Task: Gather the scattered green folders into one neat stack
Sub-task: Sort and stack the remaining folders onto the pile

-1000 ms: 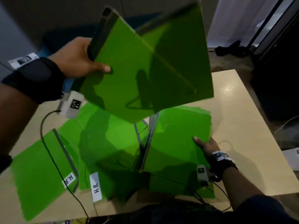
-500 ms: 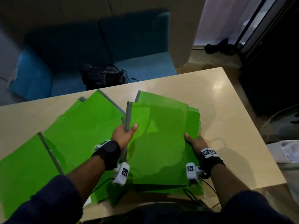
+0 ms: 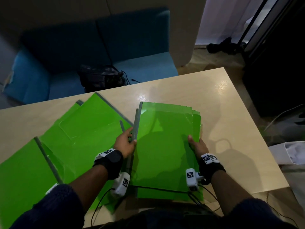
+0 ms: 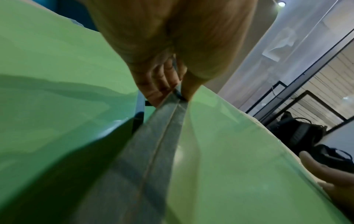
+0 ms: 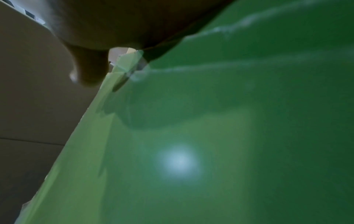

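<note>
A stack of green folders [image 3: 163, 146] lies on the beige table [image 3: 214, 103] in front of me, edges roughly lined up. My left hand [image 3: 127, 142] grips the grey spines [image 4: 162, 136] on the stack's left side, thumb on top and fingers beneath. My right hand [image 3: 196, 144] holds the stack's right edge, thumb on the top folder [image 5: 210, 136]. Further green folders [image 3: 82, 129] lie spread and overlapping to the left, one more [image 3: 21, 171] at the near left corner.
A blue sofa [image 3: 140, 63] with a dark bag [image 3: 100, 76] stands beyond the table's far edge. White paper items [image 3: 290, 152] sit off the table at the right. Cables [image 3: 102, 199] trail from my wrist cameras along the near edge.
The folder my left hand held high in the air has come down onto the stack. Both hands now hold the stack's sides, and its edges sit straighter.
</note>
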The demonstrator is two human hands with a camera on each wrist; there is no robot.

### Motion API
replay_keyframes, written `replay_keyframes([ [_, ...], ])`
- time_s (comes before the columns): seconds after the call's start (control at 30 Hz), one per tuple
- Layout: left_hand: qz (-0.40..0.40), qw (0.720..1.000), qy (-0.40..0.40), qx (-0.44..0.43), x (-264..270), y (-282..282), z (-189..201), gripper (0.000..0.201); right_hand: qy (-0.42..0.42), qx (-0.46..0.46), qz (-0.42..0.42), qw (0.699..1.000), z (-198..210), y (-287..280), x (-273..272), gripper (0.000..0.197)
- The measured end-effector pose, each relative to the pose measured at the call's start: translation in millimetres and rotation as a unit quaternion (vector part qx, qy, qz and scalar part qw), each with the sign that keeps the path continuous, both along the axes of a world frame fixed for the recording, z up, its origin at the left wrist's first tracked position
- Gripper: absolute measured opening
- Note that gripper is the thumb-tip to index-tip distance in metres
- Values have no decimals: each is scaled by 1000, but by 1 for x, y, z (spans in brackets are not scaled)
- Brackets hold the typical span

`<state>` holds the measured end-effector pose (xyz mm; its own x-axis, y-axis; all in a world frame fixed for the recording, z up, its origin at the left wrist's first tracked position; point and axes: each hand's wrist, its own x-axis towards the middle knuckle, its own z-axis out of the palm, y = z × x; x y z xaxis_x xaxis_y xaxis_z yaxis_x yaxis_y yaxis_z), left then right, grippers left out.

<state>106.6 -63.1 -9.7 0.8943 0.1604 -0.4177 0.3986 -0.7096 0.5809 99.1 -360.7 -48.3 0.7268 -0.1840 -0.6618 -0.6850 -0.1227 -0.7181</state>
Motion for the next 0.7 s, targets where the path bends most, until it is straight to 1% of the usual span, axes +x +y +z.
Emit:
replay_keyframes([
  [0.07, 19, 999, 3, 47, 5, -4, -1, 42, 0, 34, -22, 999, -2, -1, 0, 51],
  [0.1, 14, 998, 10, 68, 7, -4, -2, 33, -1, 36, -21, 999, -2, -1, -1, 52],
  [0.13, -2, 996, 29, 87, 7, -6, -1, 29, -2, 22, -13, 1000, 0, -2, 0, 54],
  [0.2, -31, 992, 57, 113, 8, -5, -3, 37, 8, -24, -2, 1000, 2, -2, 4, 63],
  [0.23, -41, 991, 53, 117, 8, -4, -5, 38, 18, -40, -1, 999, 2, -2, 7, 67],
  [0.3, -46, 995, 22, 84, 7, -6, -8, 33, 31, -63, 6, 998, 5, -1, 11, 79],
  [0.33, -50, 997, 8, 59, 6, -8, -9, 41, 35, -67, 11, 997, 4, 0, 13, 87],
  [0.37, -61, 997, -3, 40, 6, -9, -11, 54, 43, -67, 12, 997, 5, 0, 15, 93],
  [0.4, -67, 997, -3, 32, 6, -10, -11, 63, 47, -70, 14, 996, 4, 0, 16, 92],
  [0.47, -76, 997, -6, 28, 9, -9, -12, 67, 41, -77, 15, 996, 1, -1, 16, 78],
  [0.5, -89, 996, -8, 24, 11, -7, -14, 68, 38, -77, 13, 996, -1, -2, 15, 75],
  [0.6, -150, 989, 1, 13, 22, 3, -9, 65, 29, -72, 5, 997, -3, -1, 10, 93],
  [0.63, -171, 985, -1, 8, 27, 10, -7, 60, 23, -71, -1, 997, -2, 0, 9, 90],
  [0.7, -237, 971, 13, 38, 40, 28, -1, 58, 17, -76, -11, 997, 1, 1, 9, 71],
])
